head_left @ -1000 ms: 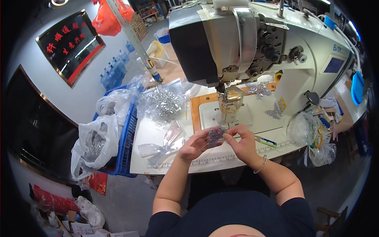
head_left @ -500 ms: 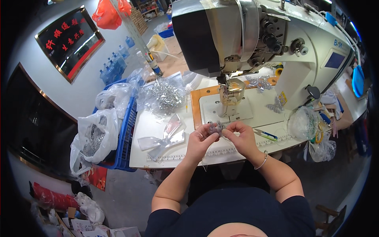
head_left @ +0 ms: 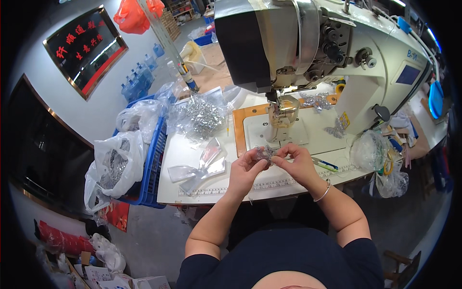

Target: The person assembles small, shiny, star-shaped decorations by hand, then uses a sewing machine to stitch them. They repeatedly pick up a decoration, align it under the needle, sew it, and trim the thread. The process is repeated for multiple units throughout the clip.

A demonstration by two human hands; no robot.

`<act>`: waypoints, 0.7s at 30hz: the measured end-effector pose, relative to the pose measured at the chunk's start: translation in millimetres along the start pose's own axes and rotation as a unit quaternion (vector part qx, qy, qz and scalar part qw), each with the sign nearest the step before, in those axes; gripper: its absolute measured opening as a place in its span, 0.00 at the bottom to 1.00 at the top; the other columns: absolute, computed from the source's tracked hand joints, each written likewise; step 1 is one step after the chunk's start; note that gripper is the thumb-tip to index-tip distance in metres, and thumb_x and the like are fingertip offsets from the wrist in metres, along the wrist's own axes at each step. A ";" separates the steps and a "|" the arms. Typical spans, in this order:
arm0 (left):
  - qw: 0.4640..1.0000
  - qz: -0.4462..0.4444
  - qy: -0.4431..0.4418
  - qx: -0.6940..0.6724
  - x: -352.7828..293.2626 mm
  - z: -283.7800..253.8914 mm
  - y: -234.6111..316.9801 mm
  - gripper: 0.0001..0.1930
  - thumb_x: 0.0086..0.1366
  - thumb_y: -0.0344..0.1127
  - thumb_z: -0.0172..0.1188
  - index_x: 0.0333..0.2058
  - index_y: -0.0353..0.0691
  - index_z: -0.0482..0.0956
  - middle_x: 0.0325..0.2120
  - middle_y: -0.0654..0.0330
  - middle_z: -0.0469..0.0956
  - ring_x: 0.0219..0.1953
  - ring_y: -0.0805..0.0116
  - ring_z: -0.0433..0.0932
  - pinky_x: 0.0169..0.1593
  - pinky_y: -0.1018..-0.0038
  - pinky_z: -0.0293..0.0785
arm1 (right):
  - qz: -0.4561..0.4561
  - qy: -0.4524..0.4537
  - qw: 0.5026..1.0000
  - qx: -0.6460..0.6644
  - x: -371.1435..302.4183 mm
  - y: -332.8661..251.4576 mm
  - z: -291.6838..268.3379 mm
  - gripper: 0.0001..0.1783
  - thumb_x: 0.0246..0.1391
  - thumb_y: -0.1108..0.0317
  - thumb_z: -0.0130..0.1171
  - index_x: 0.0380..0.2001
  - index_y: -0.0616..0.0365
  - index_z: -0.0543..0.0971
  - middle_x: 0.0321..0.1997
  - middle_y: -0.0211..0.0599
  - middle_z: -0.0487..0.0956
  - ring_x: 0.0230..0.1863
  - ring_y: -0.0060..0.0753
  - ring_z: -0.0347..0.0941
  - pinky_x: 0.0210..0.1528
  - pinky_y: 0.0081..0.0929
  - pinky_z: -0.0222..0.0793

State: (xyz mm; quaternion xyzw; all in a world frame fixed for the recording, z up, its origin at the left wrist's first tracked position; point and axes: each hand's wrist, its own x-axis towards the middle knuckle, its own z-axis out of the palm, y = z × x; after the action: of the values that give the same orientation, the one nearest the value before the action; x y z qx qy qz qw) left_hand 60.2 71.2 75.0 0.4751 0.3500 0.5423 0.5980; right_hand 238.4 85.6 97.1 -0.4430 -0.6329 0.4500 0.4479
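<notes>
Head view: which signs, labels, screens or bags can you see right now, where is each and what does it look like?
Wall sign: upper left, dark rectangle, gold frame, red characters.
Machine panel: on the white sewing machine, right side, small blue rectangle.
Yellow label: low on the machine's column.
Clear bags: in the blue crate, left of the table.
Orange bag: hanging, top left.
Both hands hold a small silvery piece.

Both hands (head_left: 274, 166) pinch a small sparkly piece (head_left: 264, 153) before the sewing machine (head_left: 308, 43).

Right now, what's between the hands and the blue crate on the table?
Head view: clear plastic bow-shaped pieces lie on the white table between the left hand and the blue crate.
</notes>
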 end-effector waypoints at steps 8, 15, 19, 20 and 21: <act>0.997 -0.027 -0.051 -0.044 4.3 -6.8 -2.8 0.20 0.57 0.23 0.57 0.50 0.27 0.67 0.39 0.54 0.75 0.40 0.68 0.76 0.46 0.74 0.74 | 0.080 -0.066 0.986 0.132 7.4 5.8 -11.1 0.08 0.41 0.69 0.66 0.23 0.60 0.76 0.24 0.27 0.76 0.28 0.17 0.68 0.34 0.16 0.65; 0.998 -0.033 -0.023 -0.047 6.6 -3.3 -6.0 0.18 0.60 0.25 0.54 0.49 0.28 0.67 0.40 0.51 0.74 0.42 0.62 0.76 0.48 0.68 0.74 | -0.024 0.002 0.999 -0.029 5.1 1.8 -8.6 0.08 0.42 0.69 0.65 0.22 0.60 0.76 0.24 0.26 0.75 0.29 0.16 0.68 0.34 0.17 0.65; 0.995 -0.057 -0.048 -0.060 10.4 -1.8 -2.1 0.17 0.60 0.24 0.53 0.49 0.29 0.67 0.43 0.51 0.73 0.44 0.61 0.76 0.49 0.66 0.73 | 0.075 -0.060 0.980 0.176 13.2 10.5 -17.5 0.08 0.43 0.68 0.65 0.22 0.60 0.77 0.24 0.26 0.76 0.27 0.16 0.68 0.32 0.16 0.64; 0.994 -0.063 -0.057 -0.069 11.2 -1.8 -1.5 0.17 0.60 0.24 0.53 0.48 0.29 0.67 0.44 0.51 0.73 0.44 0.61 0.76 0.50 0.66 0.73 | 0.070 -0.062 0.979 0.180 14.7 12.8 -19.0 0.08 0.44 0.68 0.65 0.23 0.60 0.77 0.25 0.26 0.76 0.26 0.15 0.68 0.32 0.15 0.64; 0.991 -0.067 -0.070 -0.090 11.7 -1.8 -0.5 0.18 0.61 0.25 0.53 0.49 0.29 0.66 0.45 0.51 0.72 0.45 0.59 0.75 0.51 0.64 0.72 | 0.066 -0.063 0.979 0.183 15.3 13.5 -20.1 0.08 0.44 0.68 0.65 0.23 0.60 0.77 0.25 0.26 0.76 0.26 0.15 0.68 0.32 0.15 0.64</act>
State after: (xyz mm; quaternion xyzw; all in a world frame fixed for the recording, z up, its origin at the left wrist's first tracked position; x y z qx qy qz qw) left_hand 60.6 83.0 75.1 0.4316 0.2879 0.4961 0.6962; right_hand 256.8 106.5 90.6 -0.3654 -0.5361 0.6136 0.4501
